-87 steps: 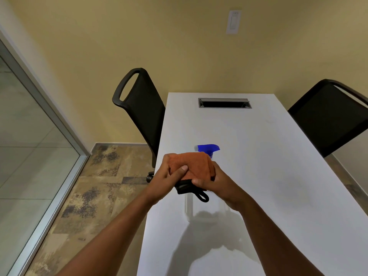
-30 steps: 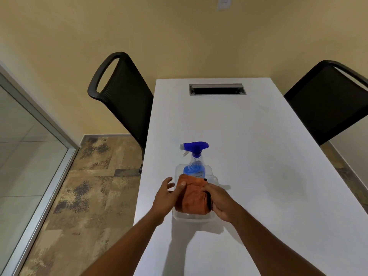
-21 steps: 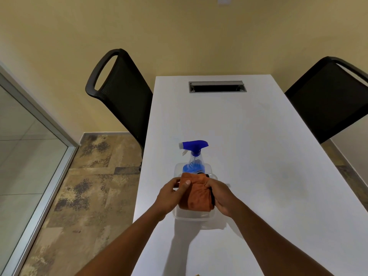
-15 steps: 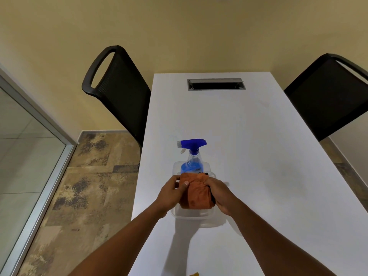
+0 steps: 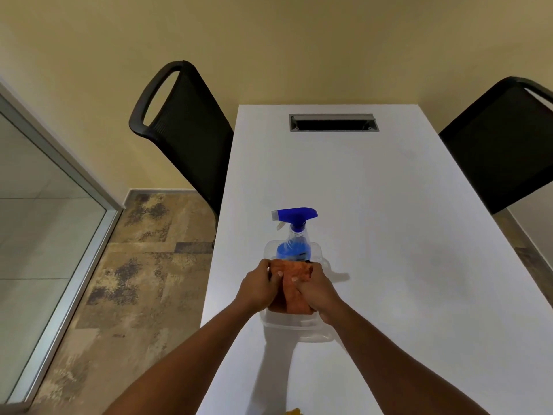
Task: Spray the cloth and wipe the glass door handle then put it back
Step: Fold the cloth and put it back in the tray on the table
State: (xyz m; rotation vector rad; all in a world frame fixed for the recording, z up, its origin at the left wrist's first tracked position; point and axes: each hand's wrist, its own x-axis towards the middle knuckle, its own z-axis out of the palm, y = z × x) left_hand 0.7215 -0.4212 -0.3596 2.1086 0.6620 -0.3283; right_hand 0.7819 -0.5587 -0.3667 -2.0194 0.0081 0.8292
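Table (image 5: pixel 389 235) — cloth (image 5: pixel 294 290) between hands

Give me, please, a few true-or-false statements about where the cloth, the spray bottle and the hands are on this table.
1. Both hands, the left hand and the right hand, grip the orange cloth. True.
2. The spray bottle lies on its side. False: it stands upright in the clear tub.
3. The cloth is held over the tub. True.
4. The bottle's head is red. False: it is blue.
5. The tub sits on the floor. False: it sits on the white table.
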